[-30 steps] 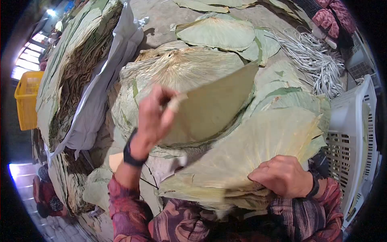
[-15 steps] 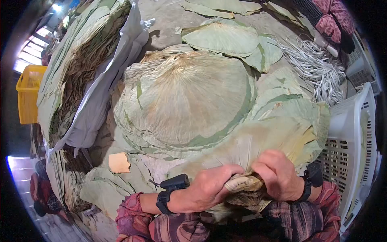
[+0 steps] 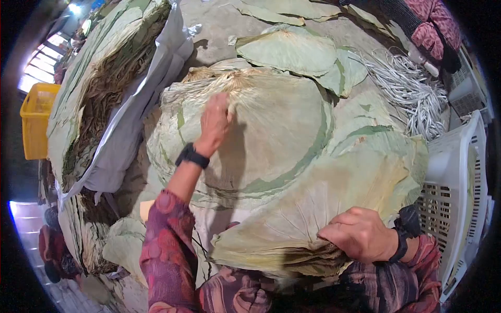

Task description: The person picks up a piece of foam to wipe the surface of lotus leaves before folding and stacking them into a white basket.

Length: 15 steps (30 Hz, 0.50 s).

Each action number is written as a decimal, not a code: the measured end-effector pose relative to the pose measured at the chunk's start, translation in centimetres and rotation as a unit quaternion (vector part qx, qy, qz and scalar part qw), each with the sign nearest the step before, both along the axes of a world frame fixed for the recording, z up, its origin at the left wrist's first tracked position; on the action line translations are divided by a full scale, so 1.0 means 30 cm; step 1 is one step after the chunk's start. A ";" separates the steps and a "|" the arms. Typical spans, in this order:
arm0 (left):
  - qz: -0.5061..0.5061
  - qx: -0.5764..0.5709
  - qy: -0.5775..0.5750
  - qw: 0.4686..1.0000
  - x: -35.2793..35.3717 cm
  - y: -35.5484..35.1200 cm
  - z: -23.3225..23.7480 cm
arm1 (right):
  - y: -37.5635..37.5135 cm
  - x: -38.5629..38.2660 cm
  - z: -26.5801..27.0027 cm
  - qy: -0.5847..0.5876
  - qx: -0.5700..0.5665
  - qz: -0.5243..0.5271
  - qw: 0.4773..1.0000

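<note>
My left hand [image 3: 215, 122] lay on the top leaf of the round stack [image 3: 271, 146] in front of me. Its fingers [image 3: 223, 103] were pressed together and flat against the leaf near its pale centre, holding nothing. My right hand [image 3: 360, 235] was curled over the near end of the bundle of leaves [image 3: 297, 219] fanned across my lap, fingers closed tight on it.

The round stack showed many layered edges, so I judged a good share of the piling done. The bundle looked thick, though, and loose leaves [image 3: 287, 49] lay on the floor beyond, so plenty seemed left. A white basket [image 3: 459, 167] stood just beside my right arm, and white cords [image 3: 412, 88] lay farther off. A wrapped pile [image 3: 104, 99] rose to my left.
</note>
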<state>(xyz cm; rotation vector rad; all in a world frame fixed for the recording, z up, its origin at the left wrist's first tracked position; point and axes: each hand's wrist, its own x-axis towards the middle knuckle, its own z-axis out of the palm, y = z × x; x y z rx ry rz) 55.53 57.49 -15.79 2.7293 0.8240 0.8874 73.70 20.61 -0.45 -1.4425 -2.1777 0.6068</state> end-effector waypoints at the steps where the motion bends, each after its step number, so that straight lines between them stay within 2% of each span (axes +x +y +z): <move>1: -0.002 -0.006 0.000 1.000 0.025 0.023 -0.018 | 0.004 -0.002 -0.001 0.015 0.005 -0.005 1.000; 3: 0.053 0.002 0.106 0.993 0.058 0.034 -0.047 | -0.006 -0.008 -0.011 0.034 0.003 -0.016 0.999; 4: 0.048 -0.002 0.109 0.993 0.067 0.024 -0.054 | -0.013 -0.011 -0.018 0.027 0.006 -0.016 0.999; 6: 0.103 -0.006 0.128 0.986 0.089 0.014 -0.056 | -0.015 -0.009 -0.020 0.022 0.008 -0.017 1.000; 10: 0.121 -0.029 0.168 0.978 0.093 0.045 -0.043 | -0.030 -0.007 -0.012 0.015 -0.005 -0.015 1.000; 12: 0.109 0.031 0.145 0.983 0.099 0.062 -0.050 | -0.042 -0.006 -0.020 0.018 -0.008 -0.020 1.000; 15: 0.088 0.058 0.151 0.983 0.086 0.057 -0.045 | -0.055 -0.011 -0.037 0.044 -0.062 -0.036 0.996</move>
